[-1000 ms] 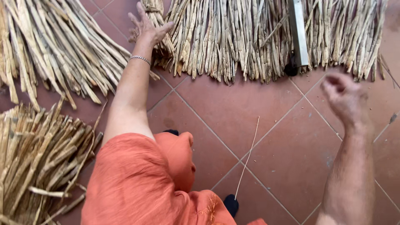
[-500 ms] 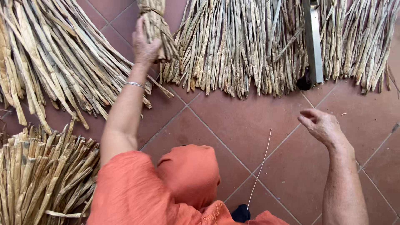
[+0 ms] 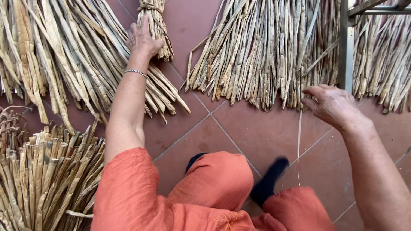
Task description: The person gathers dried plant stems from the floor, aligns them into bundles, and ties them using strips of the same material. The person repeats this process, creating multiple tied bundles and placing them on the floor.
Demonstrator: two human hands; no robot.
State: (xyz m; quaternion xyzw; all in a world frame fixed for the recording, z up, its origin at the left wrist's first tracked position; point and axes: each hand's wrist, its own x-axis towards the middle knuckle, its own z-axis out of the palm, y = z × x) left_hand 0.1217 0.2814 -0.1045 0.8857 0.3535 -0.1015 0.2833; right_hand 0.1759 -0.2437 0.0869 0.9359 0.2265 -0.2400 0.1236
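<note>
Reeds fill our left edge: a cut-ended stack of dried stalks (image 3: 47,179) stands low by our knee, and above it a loose fan of flattened reed strips (image 3: 64,60) spreads across the red tiled floor (image 3: 257,128). Our left hand (image 3: 143,40) reaches up along the fan's right side, a thin silver bracelet (image 3: 136,72) on the wrist, the orange sleeve (image 3: 128,188) pushed to the elbow. Its grip rests on a small tied bundle of reeds (image 3: 156,23) that lies upright in our view, bound with a twist near its top; the fingers lie spread over the bundle's left flank, touching it, but we cannot tell whether they are closed around it or only laid on it.

Below, in the middle, our orange trousers (image 3: 218,179) and a dark sock (image 3: 267,182) show on the tiles. Above them a broad row of reeds (image 3: 265,51) lies with its cut ends toward us. A grey metal post (image 3: 346,45) stands across that row. Just below the post our right hand (image 3: 332,105) hovers near the reed ends, fingers bent loosely and apart, and a single thin strand (image 3: 299,149) hangs from it down toward the sock. More reeds (image 3: 385,60) continue beyond the post at the far right.
</note>
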